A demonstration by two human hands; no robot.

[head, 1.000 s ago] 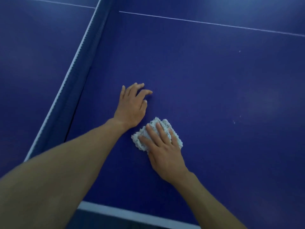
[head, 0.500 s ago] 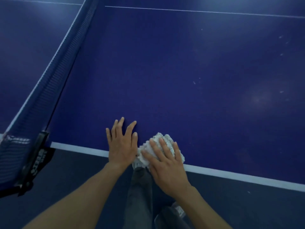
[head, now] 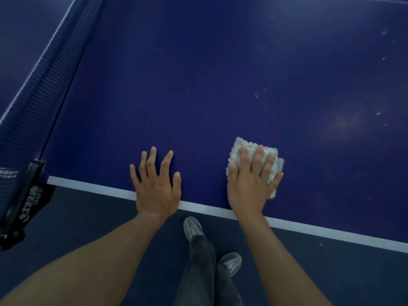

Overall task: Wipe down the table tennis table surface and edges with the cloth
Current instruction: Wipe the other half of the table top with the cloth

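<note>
— Where did we have the cloth?

— Under our right hand [head: 251,184]. The white, tufted cloth [head: 241,143] lay on the blue table tennis table [head: 198,85], just inside its white edge line [head: 92,187]. We had our fingers laid straight across it, pressing it flat and not curled round it. Its tufts showed beyond our fingertips and along the little-finger side.

— And our left hand [head: 156,188]?

— We kept it spread flat on the bare surface, holding nothing, apart from the cloth on its left, with its heel over the edge line.

— What else did we see?

— The net [head: 44,85] ran up the left, its clamp [head: 26,195] at the table's edge. Pale specks [head: 257,96] dotted the surface beyond the cloth.
</note>
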